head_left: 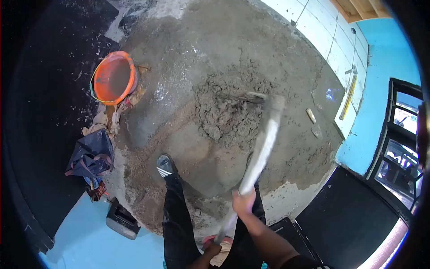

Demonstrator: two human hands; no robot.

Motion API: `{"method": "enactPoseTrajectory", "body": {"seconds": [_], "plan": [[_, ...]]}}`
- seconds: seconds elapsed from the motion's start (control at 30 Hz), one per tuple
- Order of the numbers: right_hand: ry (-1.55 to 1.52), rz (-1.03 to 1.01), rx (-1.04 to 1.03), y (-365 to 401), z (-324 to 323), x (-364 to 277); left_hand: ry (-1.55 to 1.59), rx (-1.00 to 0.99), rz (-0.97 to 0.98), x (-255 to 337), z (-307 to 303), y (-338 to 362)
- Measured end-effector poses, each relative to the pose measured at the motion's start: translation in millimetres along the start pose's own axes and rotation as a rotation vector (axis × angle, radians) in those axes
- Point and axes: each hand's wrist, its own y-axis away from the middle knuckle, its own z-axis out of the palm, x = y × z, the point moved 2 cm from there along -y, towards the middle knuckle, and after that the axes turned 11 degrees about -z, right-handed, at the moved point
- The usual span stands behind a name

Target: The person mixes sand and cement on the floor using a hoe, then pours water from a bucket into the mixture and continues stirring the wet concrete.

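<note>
A hoe (265, 145) with a thick, pale handle runs from between my legs out to a heap of wet mortar (224, 112). Its head is at the heap's right side, the blade partly hidden in the mortar. My right hand (244, 201) is wrapped round the middle of the handle. Lower down, near the handle's end, my left hand (212, 247) is closed on it too. My feet stand apart on the floor in front of the heap; a striped shoe (165, 166) shows on the left, and the other is mostly behind the handle.
An orange bucket (133, 74) holding greyish liquid stands at the left. Below it lie a dark bag (92, 152) and a black case (123, 219). To the right are a trowel (316, 130), a yellow spirit level (349, 97) and a hammer (354, 70) near white tiles (320, 27).
</note>
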Motion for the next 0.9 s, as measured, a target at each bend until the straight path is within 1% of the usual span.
{"method": "enactPoseTrajectory", "body": {"seconds": [0.03, 0.07, 0.1, 0.17, 0.23, 0.27, 0.3, 0.33, 0.37, 0.43, 0.47, 0.57, 0.6, 0.63, 0.7, 0.73, 0.8, 0.83, 0.9], "plan": [[-0.032, 0.061, -0.006, -5.4, 14.4, 29.8, -0.052, 0.042, -0.033, 4.1, -5.6, -1.8], [0.204, 0.153, -0.066, -26.4, 33.9, 60.8, -0.102, 0.083, -0.069, 10.2, -12.5, -1.8], [0.239, 0.302, -0.164, -42.2, 48.5, 45.0, -0.089, 0.086, -0.064, 14.5, -20.4, -5.0], [0.240, 0.153, -0.011, -36.9, 56.1, 46.0, -0.058, 0.091, -0.064, 15.8, -35.4, -4.0], [0.172, 0.168, -0.052, -28.8, 30.9, 55.8, -0.103, 0.097, -0.026, 9.9, -10.2, 24.7], [0.134, 0.173, -0.065, -30.5, 22.3, 48.2, -0.131, 0.103, 0.001, 8.2, 3.3, 33.1], [0.105, 0.123, -0.039, -24.6, 15.6, 42.1, -0.155, 0.112, 0.024, 6.1, 12.0, 36.0], [0.086, 0.089, -0.020, -3.8, -1.7, 10.9, -0.049, 0.062, -0.030, -13.5, 28.4, 25.2], [0.074, 0.068, -0.003, 19.3, -18.4, -12.2, -0.125, -0.005, -0.042, -19.9, 29.5, 33.6], [0.065, -0.107, 0.035, 32.1, -29.4, -36.1, -0.272, -0.118, -0.027, -7.9, 13.1, 24.1], [0.055, -0.194, 0.054, 34.9, -26.8, -38.7, -0.250, -0.055, 0.016, -9.1, 10.1, 17.9], [0.100, -0.022, 0.040, 17.2, 20.2, 38.7, -0.069, 0.055, 0.007, -3.6, -8.9, 11.5], [0.275, 0.211, -0.117, -6.7, 41.9, 49.3, -0.118, 0.109, -0.073, -7.6, -5.5, -0.2], [0.445, 0.438, -0.274, -29.3, 59.7, 53.5, -0.068, 0.113, -0.083, -1.9, -10.8, -2.0], [0.303, 0.290, -0.124, -26.5, 68.1, 61.0, 0.031, 0.118, -0.112, 3.8, -28.4, 6.8], [0.250, 0.214, -0.056, -20.1, 59.1, 63.3, -0.034, 0.131, -0.127, 9.8, -18.4, 20.6], [0.086, 0.201, -0.049, -2.2, 28.3, 61.4, -0.194, 0.157, -0.159, 17.6, -4.3, 46.5], [0.003, 0.194, -0.050, 4.0, 19.4, 58.2, -0.184, 0.136, -0.149, 16.3, -3.7, 45.3], [0.012, 0.054, 0.027, 34.8, -8.3, 20.5, -0.157, 0.063, -0.151, -11.6, 23.5, 38.5]]}}
